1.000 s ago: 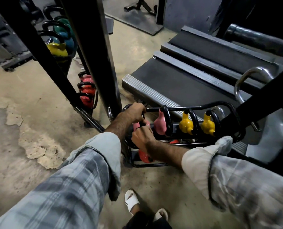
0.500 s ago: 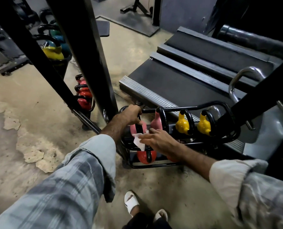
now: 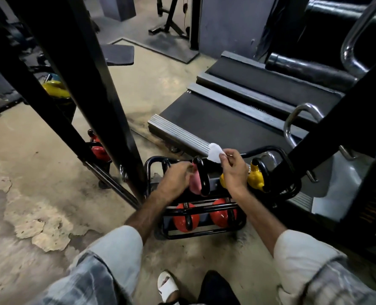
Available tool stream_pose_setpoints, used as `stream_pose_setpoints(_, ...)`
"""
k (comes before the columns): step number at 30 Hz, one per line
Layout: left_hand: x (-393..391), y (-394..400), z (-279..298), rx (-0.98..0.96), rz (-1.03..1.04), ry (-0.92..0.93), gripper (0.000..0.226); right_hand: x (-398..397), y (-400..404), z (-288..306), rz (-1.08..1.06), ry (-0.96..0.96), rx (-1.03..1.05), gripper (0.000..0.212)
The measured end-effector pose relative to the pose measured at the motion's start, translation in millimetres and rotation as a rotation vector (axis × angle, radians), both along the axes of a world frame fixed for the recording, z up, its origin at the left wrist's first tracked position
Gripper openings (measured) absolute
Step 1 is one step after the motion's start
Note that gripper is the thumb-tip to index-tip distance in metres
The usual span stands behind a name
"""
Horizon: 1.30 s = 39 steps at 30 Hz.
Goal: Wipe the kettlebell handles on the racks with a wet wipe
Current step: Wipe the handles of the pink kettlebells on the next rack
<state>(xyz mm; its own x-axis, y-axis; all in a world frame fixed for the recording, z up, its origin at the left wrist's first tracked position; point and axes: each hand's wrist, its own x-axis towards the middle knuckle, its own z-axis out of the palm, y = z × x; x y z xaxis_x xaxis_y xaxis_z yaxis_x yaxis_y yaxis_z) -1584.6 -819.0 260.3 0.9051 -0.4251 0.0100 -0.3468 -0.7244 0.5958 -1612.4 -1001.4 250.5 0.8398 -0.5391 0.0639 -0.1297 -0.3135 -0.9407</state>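
A low black kettlebell rack stands on the floor in front of me. Its top tier holds a pink kettlebell with a black handle and yellow kettlebells. Two red kettlebells sit on the bottom tier. My left hand rests against the pink kettlebell beside its handle. Just above the yellow kettlebells, my right hand pinches a white wet wipe, held up clear of the handles.
A thick black slanted frame post rises left of the rack. Treadmill decks lie behind it. More red kettlebells and a yellow one sit on another rack at left. My white sandal is on the cracked concrete floor.
My right hand has lifted the wipe from the left kettlebells up and right, above the yellow ones. My left hand shifted from the rack's end rail onto the pink kettlebell.
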Motion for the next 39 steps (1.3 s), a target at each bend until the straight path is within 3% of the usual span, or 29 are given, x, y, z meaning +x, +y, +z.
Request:
stream_pose_setpoints(3,-16,-24,-14,0.028,-0.062,0.040,0.040,28,-5,-7,0.237,-0.021,-0.225,0.017)
stream_pose_setpoints(6,-23,-33,-27,0.079,-0.024,0.080,0.062,37,-9,-25,0.562,0.086,-0.335,0.027)
stream_pose_setpoints(14,-21,-47,-26,0.028,0.154,0.060,0.054,65,-21,-30,0.875,0.118,-0.345,0.028)
stream_pose_setpoints(20,-12,-65,-21,-0.016,0.202,0.085,0.057,100,-19,-32,0.868,0.305,-0.375,0.029)
stream_pose_setpoints(26,-8,-72,-18,-0.012,0.178,0.105,0.049,78,-45,-42,0.956,0.027,-0.286,0.025)
stream_pose_setpoints(34,-8,-73,-19,0.092,0.204,0.158,0.069,105,-34,-34,0.904,0.288,-0.347,0.029)
stream_pose_setpoints(36,-10,-70,-20,0.102,0.214,0.150,0.068,95,-34,-35,0.904,0.223,-0.369,0.026)
stream_pose_setpoints(39,-12,-65,-21,0.079,0.208,0.122,0.055,76,-38,-44,0.822,-0.028,-0.455,0.019)
